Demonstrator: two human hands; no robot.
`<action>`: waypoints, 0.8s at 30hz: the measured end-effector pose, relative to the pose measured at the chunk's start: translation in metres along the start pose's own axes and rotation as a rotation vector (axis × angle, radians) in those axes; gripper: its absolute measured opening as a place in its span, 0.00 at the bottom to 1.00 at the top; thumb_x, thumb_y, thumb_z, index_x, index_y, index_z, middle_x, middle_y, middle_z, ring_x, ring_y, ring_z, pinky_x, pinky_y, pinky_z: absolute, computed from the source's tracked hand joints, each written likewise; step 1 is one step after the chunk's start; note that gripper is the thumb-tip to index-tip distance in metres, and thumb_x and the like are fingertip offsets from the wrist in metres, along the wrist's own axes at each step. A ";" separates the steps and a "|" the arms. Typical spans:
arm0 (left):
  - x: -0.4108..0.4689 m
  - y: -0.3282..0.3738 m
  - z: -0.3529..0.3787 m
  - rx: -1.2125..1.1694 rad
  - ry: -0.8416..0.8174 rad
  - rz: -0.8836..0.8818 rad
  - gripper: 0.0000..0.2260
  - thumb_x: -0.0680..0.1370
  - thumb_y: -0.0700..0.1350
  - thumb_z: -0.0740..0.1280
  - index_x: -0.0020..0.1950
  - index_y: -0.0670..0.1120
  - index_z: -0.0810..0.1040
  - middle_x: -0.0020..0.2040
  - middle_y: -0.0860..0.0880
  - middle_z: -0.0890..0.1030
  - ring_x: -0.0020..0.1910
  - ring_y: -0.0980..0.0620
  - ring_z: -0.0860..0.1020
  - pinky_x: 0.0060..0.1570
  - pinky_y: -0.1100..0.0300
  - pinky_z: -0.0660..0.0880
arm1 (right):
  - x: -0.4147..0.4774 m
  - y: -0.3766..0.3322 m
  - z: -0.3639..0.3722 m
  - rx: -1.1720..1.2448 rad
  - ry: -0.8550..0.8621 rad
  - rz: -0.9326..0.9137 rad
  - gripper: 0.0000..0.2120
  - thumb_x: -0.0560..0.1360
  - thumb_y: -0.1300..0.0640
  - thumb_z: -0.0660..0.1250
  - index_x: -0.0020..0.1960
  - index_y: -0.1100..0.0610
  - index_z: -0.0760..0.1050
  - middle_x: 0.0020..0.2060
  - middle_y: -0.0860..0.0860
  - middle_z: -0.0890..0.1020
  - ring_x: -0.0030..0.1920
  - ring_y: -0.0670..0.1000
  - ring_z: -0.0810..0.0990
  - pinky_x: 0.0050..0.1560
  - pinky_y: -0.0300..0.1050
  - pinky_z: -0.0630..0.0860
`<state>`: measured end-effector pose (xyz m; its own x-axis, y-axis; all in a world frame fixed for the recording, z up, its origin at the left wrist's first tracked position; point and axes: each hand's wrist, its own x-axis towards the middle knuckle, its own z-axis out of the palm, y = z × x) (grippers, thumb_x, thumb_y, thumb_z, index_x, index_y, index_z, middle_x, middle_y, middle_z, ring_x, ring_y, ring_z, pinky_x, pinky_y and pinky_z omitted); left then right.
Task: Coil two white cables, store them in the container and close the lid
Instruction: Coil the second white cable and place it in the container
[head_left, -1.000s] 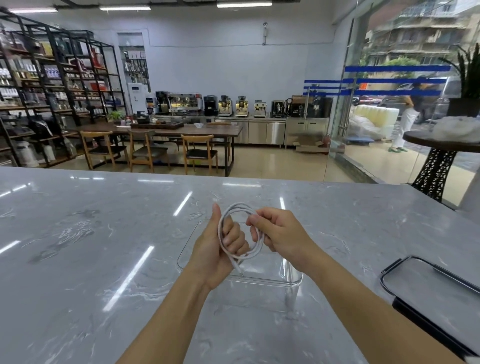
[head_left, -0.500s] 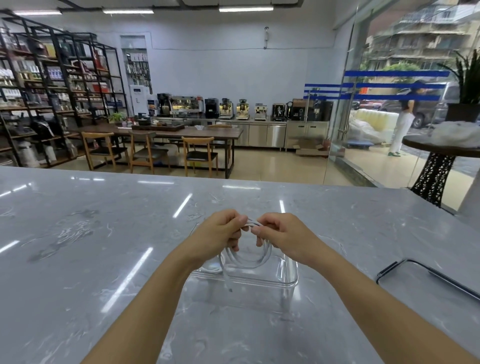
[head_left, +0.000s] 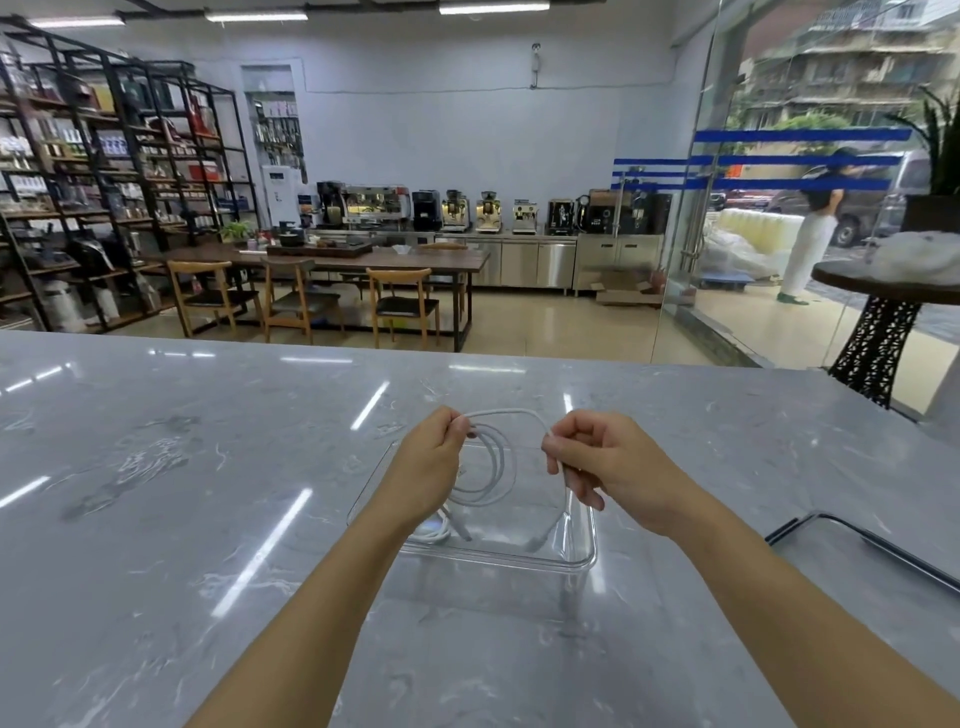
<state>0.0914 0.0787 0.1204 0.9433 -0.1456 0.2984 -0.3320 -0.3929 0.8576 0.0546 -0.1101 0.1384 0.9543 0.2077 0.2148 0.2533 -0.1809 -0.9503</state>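
A white cable (head_left: 493, 467) hangs in loose coils over a clear plastic container (head_left: 571, 558) on the grey marble counter. My left hand (head_left: 431, 467) pinches the coil at its upper left. My right hand (head_left: 608, 462) pinches the cable at the upper right, and a strand runs between the two hands. Inside the container, near its left wall, lies another bit of white cable (head_left: 434, 532); I cannot tell whether it is a second cable or this one's end. The container's lid (head_left: 872, 545), clear with a dark rim, lies on the counter at the right.
The marble counter (head_left: 182, 519) stretches wide to the left and front. A small round black table (head_left: 883, 291) stands beyond the counter's right end. Tables, chairs and shelves fill the room behind.
My hands have drawn apart, stretching a strand of cable between them, and the coil has opened wider and sunk lower over the container.
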 end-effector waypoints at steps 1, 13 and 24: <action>0.000 -0.002 0.003 0.025 0.003 -0.002 0.12 0.81 0.46 0.53 0.45 0.43 0.73 0.33 0.51 0.69 0.32 0.54 0.67 0.34 0.59 0.64 | 0.000 -0.004 0.001 0.076 -0.004 -0.010 0.05 0.74 0.66 0.64 0.39 0.62 0.74 0.30 0.54 0.78 0.23 0.48 0.72 0.20 0.38 0.68; 0.000 -0.008 0.018 -0.090 -0.015 -0.024 0.13 0.81 0.44 0.54 0.37 0.45 0.69 0.32 0.51 0.68 0.31 0.53 0.65 0.37 0.56 0.65 | 0.015 0.002 0.016 0.408 0.016 -0.025 0.09 0.70 0.75 0.63 0.43 0.63 0.74 0.32 0.54 0.79 0.28 0.49 0.79 0.30 0.39 0.78; 0.004 -0.010 0.014 -0.444 -0.038 -0.211 0.12 0.81 0.41 0.54 0.40 0.40 0.71 0.28 0.51 0.62 0.23 0.57 0.61 0.27 0.62 0.64 | 0.018 0.036 0.037 0.015 0.099 -0.003 0.13 0.69 0.71 0.65 0.39 0.55 0.67 0.46 0.53 0.77 0.47 0.52 0.77 0.50 0.43 0.70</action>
<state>0.0983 0.0693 0.1067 0.9859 -0.1406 0.0902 -0.0901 0.0067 0.9959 0.0754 -0.0775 0.0995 0.9649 0.1117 0.2378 0.2540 -0.1654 -0.9530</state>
